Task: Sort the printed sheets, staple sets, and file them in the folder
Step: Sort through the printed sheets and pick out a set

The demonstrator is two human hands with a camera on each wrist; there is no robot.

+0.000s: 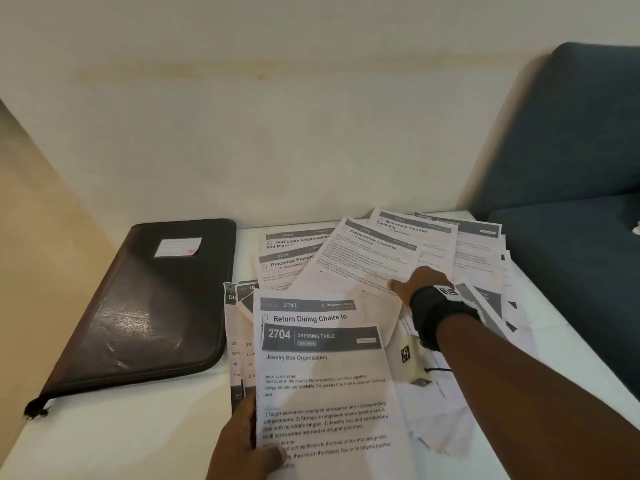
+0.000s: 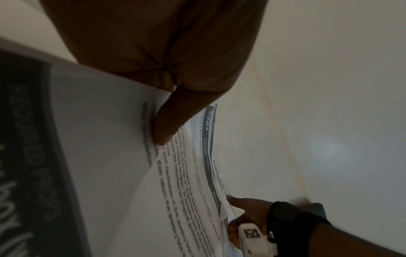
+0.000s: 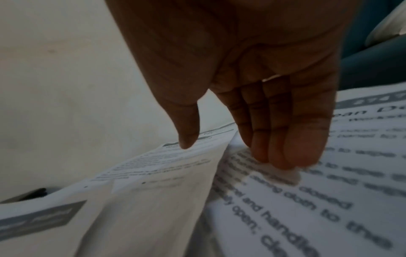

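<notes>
Your left hand grips the near left edge of a white printed sheet headed "2704 Dressing Table, Jewelry Box Organization", thumb pressed on its printed face and the other fingers hidden beneath it. That sheet lies over another headed "Return Dining Chairs to", whose top strip shows just beyond it. Your right hand, with a black wrist strap behind it, reaches out over the far spread of papers; its fingers are straight and close together, tips down on a printed page, the thumb apart above the neighbouring "Dishwasher Loading" sheet. It holds nothing that you can see.

Loose white printed sheets fan out around both hands, overlapping across the right half of the white tabletop (titles such as "Bed Linen Organization" and "Bathroom Counter Cleaning" can be read at the far side). A black zip-around leather folder with a white label lies closed on the left of the table, well apart from your right hand and just beside the left edge of the paper pile. A cream wall rises behind the table, and a dark blue upholstered seat stands against its right side.
</notes>
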